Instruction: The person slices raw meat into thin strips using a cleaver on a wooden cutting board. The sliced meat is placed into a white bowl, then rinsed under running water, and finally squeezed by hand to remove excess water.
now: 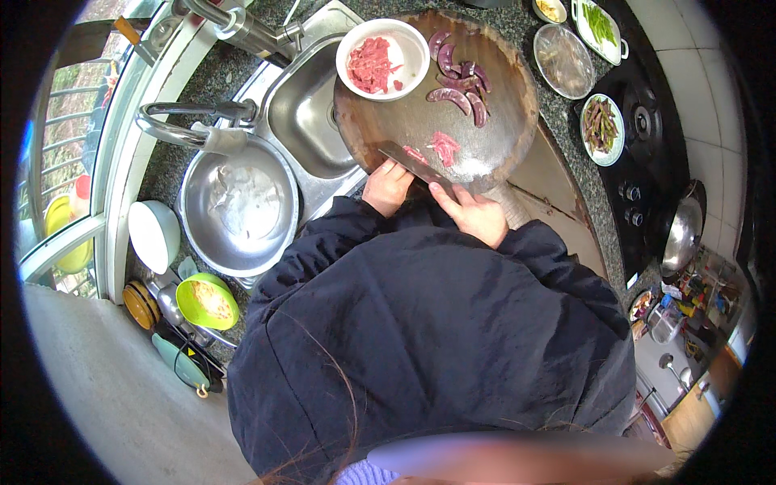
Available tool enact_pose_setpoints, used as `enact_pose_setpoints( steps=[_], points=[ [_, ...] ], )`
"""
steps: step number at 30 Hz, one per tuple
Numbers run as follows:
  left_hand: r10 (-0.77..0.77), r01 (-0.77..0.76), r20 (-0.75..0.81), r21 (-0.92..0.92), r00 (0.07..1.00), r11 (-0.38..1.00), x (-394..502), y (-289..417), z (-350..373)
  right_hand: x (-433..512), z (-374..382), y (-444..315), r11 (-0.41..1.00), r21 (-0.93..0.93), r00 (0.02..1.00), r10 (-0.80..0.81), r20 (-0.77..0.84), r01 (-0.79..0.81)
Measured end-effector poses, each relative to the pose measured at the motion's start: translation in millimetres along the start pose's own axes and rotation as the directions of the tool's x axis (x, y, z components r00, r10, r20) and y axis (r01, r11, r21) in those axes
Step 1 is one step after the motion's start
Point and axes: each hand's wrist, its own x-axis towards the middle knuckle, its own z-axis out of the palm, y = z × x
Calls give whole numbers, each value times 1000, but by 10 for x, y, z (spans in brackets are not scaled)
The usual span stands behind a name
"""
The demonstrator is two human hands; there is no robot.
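Observation:
A thick round wooden chopping board (497, 130) lies before me. My right hand (476, 215) grips a cleaver (418, 165) low over the board's near edge, its blade slanting up to the left. My left hand (388, 187) is at the near side of the blade, fingers bent and tips close to the steel. Whether it holds anything is hidden. Just beyond the blade lie slices of raw red meat (445, 147). A white bowl (418, 42) with more cut meat (371, 63) stands at the board's far left. Curved purple food pieces (451, 97) lie beside it.
Left are a steel sink (303, 121), a faucet (176, 112) and a metal basin (285, 236) holding water. A green bowl (227, 285) and a white bowl (154, 236) stand nearby. Right are a black gas hob (652, 163), a plate of cut food (600, 124) and a wrapped dish (564, 60).

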Motion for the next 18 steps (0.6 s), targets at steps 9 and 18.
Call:
enact_pose_setpoints(
  steps=[9, 18],
  points=[
    [4, -4, -12, 1, 1000, 1000, -6, 3, -7, 30, 142, 91, 933, 329, 987, 160, -26, -142],
    [22, -26, -46, -82, 999, 996, 31, 36, -22, -359, 366, 566, -249, 899, 789, 432, 436, -360]
  ],
)
